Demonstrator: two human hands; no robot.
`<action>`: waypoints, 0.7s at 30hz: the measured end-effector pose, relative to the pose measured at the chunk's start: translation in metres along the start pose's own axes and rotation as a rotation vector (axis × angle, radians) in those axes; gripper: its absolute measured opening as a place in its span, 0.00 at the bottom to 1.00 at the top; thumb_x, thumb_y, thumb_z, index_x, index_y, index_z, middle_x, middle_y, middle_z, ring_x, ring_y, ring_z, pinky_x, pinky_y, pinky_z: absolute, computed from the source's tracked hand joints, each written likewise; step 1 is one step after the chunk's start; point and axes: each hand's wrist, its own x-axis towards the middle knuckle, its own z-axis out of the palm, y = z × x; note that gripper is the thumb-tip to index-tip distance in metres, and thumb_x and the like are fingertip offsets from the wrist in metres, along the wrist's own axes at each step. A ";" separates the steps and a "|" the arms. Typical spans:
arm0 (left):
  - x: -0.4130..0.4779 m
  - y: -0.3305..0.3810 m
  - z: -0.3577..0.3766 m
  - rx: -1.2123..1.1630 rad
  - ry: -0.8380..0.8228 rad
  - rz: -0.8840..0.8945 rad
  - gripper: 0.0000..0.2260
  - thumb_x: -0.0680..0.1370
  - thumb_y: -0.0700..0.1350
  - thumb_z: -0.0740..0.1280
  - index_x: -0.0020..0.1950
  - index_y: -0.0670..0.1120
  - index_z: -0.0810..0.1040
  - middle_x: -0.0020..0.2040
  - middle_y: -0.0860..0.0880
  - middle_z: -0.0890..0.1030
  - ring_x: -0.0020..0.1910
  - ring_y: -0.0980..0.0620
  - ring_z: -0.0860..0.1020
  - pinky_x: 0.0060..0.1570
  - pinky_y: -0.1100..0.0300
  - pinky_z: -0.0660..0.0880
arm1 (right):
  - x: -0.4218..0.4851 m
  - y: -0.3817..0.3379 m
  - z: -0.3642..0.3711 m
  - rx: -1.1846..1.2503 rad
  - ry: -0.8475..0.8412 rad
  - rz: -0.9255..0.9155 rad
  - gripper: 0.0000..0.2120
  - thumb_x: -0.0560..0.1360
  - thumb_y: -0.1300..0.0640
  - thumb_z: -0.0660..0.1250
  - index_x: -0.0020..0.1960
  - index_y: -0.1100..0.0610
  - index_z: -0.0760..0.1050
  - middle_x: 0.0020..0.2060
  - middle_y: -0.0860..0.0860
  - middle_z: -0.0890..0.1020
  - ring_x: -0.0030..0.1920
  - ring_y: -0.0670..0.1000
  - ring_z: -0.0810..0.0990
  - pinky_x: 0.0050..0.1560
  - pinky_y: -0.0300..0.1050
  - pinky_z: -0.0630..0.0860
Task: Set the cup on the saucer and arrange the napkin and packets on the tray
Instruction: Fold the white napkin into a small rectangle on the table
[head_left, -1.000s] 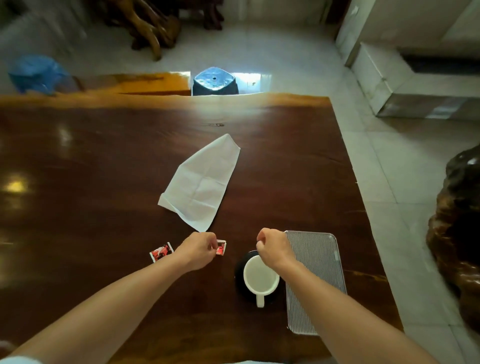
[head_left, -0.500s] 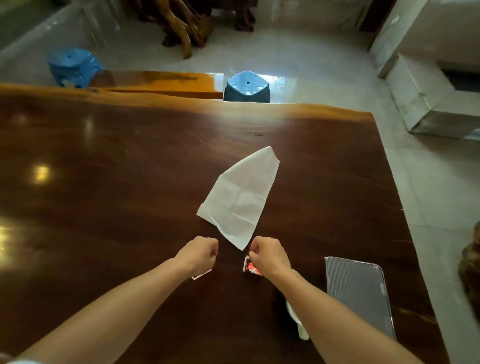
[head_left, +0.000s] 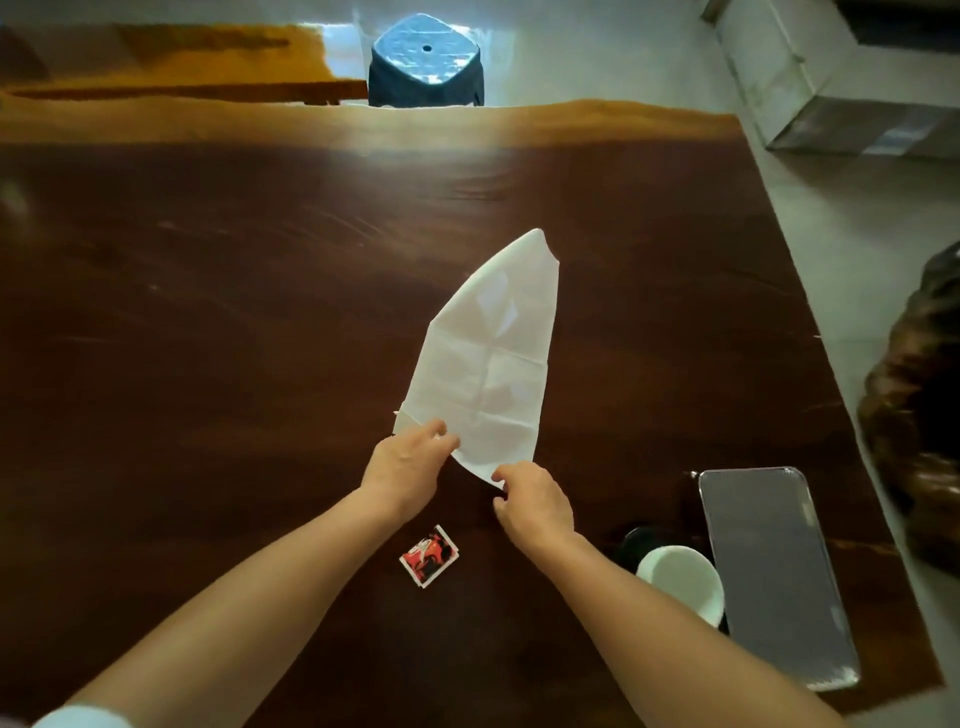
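Your left hand (head_left: 409, 467) and right hand (head_left: 536, 503) pinch the creased white napkin (head_left: 488, 364). The cup (head_left: 681, 578) sits on the saucer (head_left: 635, 544), beside the tray (head_left: 769, 551).

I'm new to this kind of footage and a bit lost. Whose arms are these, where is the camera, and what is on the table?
There is no machine: a person wears a camera on the head, looking down at their own bare arms. The left hand and right hand each pinch the near edge of a white napkin lying on the dark wooden table. Nearer the person lies a red packet. To the right stand a white cup on a dark saucer and, beside them, a grey tray.
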 end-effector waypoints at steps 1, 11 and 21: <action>0.006 -0.004 0.001 0.030 -0.006 0.019 0.18 0.77 0.33 0.63 0.63 0.49 0.76 0.63 0.50 0.75 0.49 0.41 0.82 0.42 0.48 0.80 | 0.005 -0.003 0.004 -0.014 0.003 0.000 0.16 0.76 0.59 0.66 0.64 0.52 0.77 0.57 0.52 0.79 0.59 0.57 0.78 0.54 0.52 0.78; 0.036 -0.015 0.012 0.170 -0.064 0.060 0.11 0.77 0.35 0.62 0.55 0.45 0.78 0.50 0.46 0.77 0.47 0.40 0.80 0.33 0.52 0.69 | 0.027 -0.007 0.027 -0.042 0.001 0.030 0.09 0.77 0.63 0.60 0.50 0.58 0.78 0.50 0.55 0.78 0.51 0.60 0.77 0.46 0.50 0.76; 0.002 0.035 -0.039 0.229 0.185 0.227 0.03 0.75 0.37 0.69 0.46 0.44 0.80 0.38 0.45 0.81 0.43 0.42 0.77 0.38 0.51 0.77 | -0.003 -0.006 -0.013 0.024 0.135 -0.092 0.06 0.78 0.54 0.65 0.54 0.55 0.75 0.50 0.53 0.79 0.52 0.57 0.77 0.42 0.50 0.75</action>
